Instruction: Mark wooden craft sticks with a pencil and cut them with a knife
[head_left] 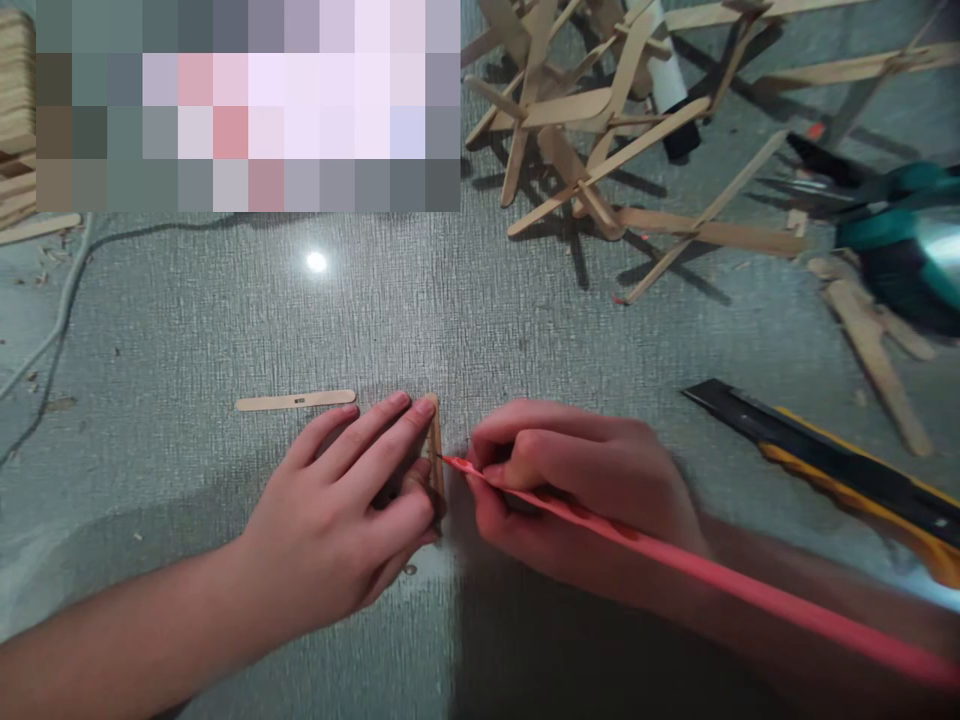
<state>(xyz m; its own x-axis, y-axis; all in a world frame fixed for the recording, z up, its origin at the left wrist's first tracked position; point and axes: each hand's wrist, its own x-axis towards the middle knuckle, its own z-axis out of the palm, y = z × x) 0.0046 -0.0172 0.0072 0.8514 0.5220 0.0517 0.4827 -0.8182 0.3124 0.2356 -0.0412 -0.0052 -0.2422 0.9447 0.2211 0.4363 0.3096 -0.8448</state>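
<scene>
My left hand point(341, 500) lies low over the table, holding a wooden craft stick point(438, 435) down with its fingertips and thumb. That stick stands nearly upright in the view, partly hidden by the fingers. My right hand point(577, 470) pinches a long red pencil point(705, 572) near its point. The dark pencil tip touches or nearly touches the craft stick. A second craft stick point(330, 399), with a small dark mark at its middle, rests just beyond my left fingers.
A black and yellow utility knife point(825, 455) lies at the right. Behind it are a teal and black tool point(896, 235) and loose sticks point(874, 335). Joined craft sticks point(637, 150) crowd the back right. A cable point(71, 275) and a stick stack point(15, 85) occupy the left.
</scene>
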